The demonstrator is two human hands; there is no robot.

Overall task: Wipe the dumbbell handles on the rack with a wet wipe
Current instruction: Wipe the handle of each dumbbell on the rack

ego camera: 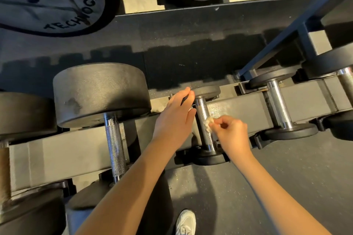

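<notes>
— Where on the rack [76, 150] are you?

— At the small dumbbell [202, 108] on the lower tier, which lies across the rails with its handle [206, 137] running away from me. Just left of it sits a big dumbbell [101, 91] with a thick black head. My shoe [186, 222] is on the floor below its near end.

— What are your hands doing?

— They are apart, one on each side of that small dumbbell. My left hand [175, 120] comes in from the left with the fingers nearly straight. The fingertips rest against the edge of its far head and the thumb lies just beside the handle. It grips nothing.

— And the other?

— My right hand [232, 131] is on the right side, fingers curled in. Thumb and fingertips pinch the wet wipe [209, 121], bunched into a small pale wad.

— Where is the wipe exactly?

— Pressed against the right side of the small dumbbell's handle, about halfway along its length.
</notes>
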